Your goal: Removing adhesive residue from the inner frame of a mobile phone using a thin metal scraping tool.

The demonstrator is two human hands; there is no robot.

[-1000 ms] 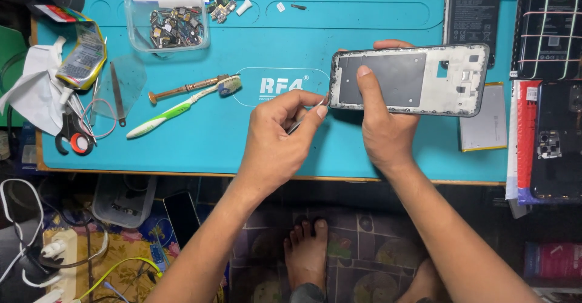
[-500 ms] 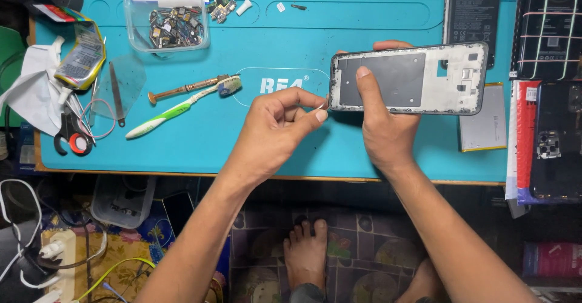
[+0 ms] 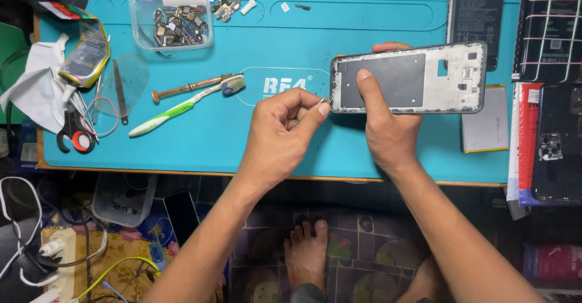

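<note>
Head view shows a phone frame (image 3: 418, 79), a pale rectangular shell with a dark grey panel inside, held just above the teal worktop (image 3: 364, 151) near its right edge. Right hand (image 3: 388, 130) grips the frame from below: its forefinger lies flat on the dark panel near the frame's left end, and other fingers (image 3: 391, 46) curl over the far rim, so the fingers are closed on the frame. Left hand (image 3: 282, 136) sits just beside the frame's left end, its fingers pinched narrow on a thin metal tool (image 3: 309, 112) whose tip touches or nearly touches the frame's lower left corner; I cannot tell which.

Left of the hands on the worktop lie a green and white toothbrush (image 3: 182, 106) and a small brush with a wooden handle (image 3: 185, 88), side by side and slanted. Toward the far left corner stands a clear plastic tub (image 3: 173, 24) of small parts. Scissors (image 3: 74, 130) with red and black handles lie near the left edge. A flat battery (image 3: 488, 121) rests right of the frame, partly under it.
</note>
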